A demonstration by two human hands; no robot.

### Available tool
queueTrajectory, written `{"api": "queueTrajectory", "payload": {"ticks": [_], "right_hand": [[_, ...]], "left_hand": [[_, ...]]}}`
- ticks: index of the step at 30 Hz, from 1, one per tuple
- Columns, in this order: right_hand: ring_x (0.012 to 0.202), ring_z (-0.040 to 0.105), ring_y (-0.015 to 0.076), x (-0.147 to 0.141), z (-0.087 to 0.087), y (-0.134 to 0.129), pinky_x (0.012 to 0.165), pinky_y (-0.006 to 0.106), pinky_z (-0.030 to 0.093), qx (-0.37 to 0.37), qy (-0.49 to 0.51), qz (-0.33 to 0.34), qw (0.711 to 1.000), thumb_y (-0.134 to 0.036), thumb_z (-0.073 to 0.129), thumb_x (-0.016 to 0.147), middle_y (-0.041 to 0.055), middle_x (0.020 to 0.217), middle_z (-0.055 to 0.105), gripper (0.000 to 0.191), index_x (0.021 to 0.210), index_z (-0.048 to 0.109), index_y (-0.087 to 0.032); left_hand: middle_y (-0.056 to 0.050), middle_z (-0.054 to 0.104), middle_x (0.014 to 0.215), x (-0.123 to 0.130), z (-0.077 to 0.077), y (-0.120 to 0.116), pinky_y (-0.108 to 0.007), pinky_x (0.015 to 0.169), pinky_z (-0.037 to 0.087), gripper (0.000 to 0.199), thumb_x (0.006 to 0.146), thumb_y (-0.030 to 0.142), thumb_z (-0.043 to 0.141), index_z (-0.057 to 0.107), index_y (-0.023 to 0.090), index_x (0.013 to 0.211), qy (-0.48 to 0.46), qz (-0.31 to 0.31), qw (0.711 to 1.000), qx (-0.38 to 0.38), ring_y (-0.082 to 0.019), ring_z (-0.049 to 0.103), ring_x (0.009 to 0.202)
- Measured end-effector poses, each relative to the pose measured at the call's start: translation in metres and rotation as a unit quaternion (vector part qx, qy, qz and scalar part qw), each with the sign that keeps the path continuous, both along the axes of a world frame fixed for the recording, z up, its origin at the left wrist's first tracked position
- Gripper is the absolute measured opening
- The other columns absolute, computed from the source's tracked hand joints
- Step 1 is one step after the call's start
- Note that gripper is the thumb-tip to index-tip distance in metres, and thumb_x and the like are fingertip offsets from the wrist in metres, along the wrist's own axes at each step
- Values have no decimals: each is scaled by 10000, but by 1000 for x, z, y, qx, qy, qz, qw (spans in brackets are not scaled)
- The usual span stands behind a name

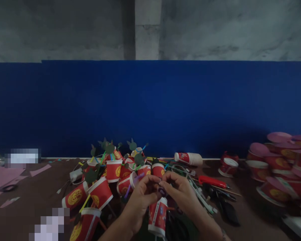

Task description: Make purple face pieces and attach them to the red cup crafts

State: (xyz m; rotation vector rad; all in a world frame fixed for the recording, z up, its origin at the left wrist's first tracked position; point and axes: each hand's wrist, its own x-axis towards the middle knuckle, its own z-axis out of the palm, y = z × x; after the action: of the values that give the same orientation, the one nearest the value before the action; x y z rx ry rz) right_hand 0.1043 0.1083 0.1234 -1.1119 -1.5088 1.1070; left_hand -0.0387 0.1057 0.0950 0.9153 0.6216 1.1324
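My left hand (144, 194) and my right hand (181, 192) meet at the fingertips in the lower middle of the view, both pinched closed. Between them is a small dark purplish piece (162, 191), too dim and too covered by fingers to name. Just below the fingers a red paper cup (157, 217) with a white rim stands slightly tilted, close to the left wrist. Behind and left of my hands lies a heap of red paper cups (100, 192) with coloured straws and dark green animal-head cutouts (110, 149).
A stack of paper cups (188, 158) lies on its side at the back. To the right are a red-handled tool (213, 181), dark scissors (227, 207), cables and cups with pink discs (279, 137). Pink paper (7, 177) is on the left. A blue wall panel (150, 107) rises behind the table.
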Motion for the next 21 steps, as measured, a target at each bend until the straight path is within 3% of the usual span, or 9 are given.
{"api": "queueTrajectory", "payload": {"ticks": [2,4,6,8,10,12,16,18,21], "right_hand": [[489,386,87,0,2,-2,463,204,287,-45,54,16,997,-349,645,666,-45,539,471,221,619,523,-170],[478,370,77,1,2,-2,454,195,269,-99,118,34,987,-338,668,639,-51,538,460,229,614,515,-170],[491,396,81,3,1,-2,471,196,296,-144,174,50,973,-317,680,627,-46,556,480,214,622,522,-171],[529,444,96,8,2,-2,503,204,332,-166,214,61,961,-298,680,635,-32,589,513,194,629,531,-173],[585,486,111,12,3,-1,537,210,356,-162,223,68,959,-281,678,652,-18,624,541,178,632,541,-170],[615,494,115,14,4,-1,557,210,362,-148,201,75,965,-284,677,676,-11,650,554,173,648,554,-165],[539,418,82,10,4,-2,505,191,319,-129,158,98,974,-328,677,701,-37,614,500,205,672,561,-161],[477,359,66,7,5,-3,457,185,274,-146,151,114,971,-352,670,704,-58,567,451,229,660,546,-165],[463,351,63,4,6,-5,445,185,269,-154,134,122,971,-378,681,681,-60,568,452,254,641,539,-171]], "left_hand": [[-23,652,790,-2,1,0,-251,709,425,293,607,173,734,624,173,878,50,12,998,31,-144,591,744],[-49,662,850,-4,3,0,-289,746,441,215,680,175,665,655,183,895,142,49,981,122,-178,597,801],[-62,659,902,-8,3,0,-318,796,440,240,745,147,579,667,207,959,250,93,931,251,-201,587,863],[-56,655,901,-13,3,1,-317,792,448,383,778,126,525,592,240,1138,327,127,875,334,-195,588,846],[-40,656,877,-19,2,3,-309,752,464,535,803,120,492,409,257,1314,370,166,844,352,-179,597,775],[-32,664,875,-24,0,5,-322,775,462,593,817,108,467,306,257,1368,398,208,808,381,-181,606,779],[-36,680,929,-28,-7,6,-346,888,423,571,823,74,446,341,274,1348,416,233,731,488,-193,609,904],[-47,676,978,-28,-12,6,-349,917,409,549,826,68,441,374,278,1329,425,229,712,509,-194,605,941],[-63,674,999,-26,-16,5,-346,912,421,532,832,77,435,381,263,1327,433,222,711,508,-197,615,931]]}}
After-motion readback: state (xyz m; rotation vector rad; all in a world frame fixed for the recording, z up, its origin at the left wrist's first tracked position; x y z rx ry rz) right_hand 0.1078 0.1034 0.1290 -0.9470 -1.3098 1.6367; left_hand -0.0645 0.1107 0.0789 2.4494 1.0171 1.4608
